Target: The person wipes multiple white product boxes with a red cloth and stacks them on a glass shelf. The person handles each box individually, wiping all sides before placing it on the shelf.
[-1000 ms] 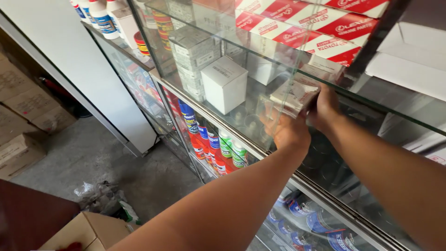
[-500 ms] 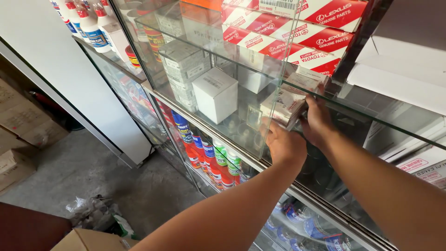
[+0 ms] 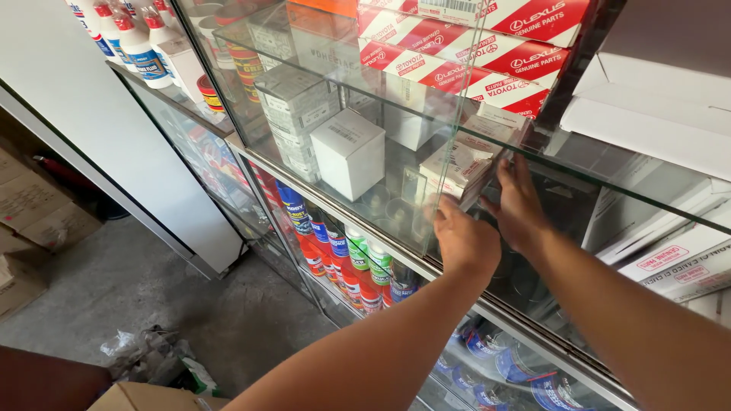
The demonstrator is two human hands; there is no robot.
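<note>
Small box [image 3: 461,164] pushed deeper onto glass shelf [image 3: 335,190], left hand [image 3: 466,240] and right hand [image 3: 519,205] fingers holding it

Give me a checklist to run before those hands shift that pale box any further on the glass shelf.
1. Left hand on the pale flat box: ok, fingers at its near end.
2. Right hand on the box: ok, at its right side.
3. Grip firm: cannot tell, fingertips partly hidden.
4. Box supported by the glass shelf: cannot tell, reflections blur the edge.
5. Gap to the white cube box: ok, apart.
6. Room under the red-and-white cartons: ok, space shows above.
</note>
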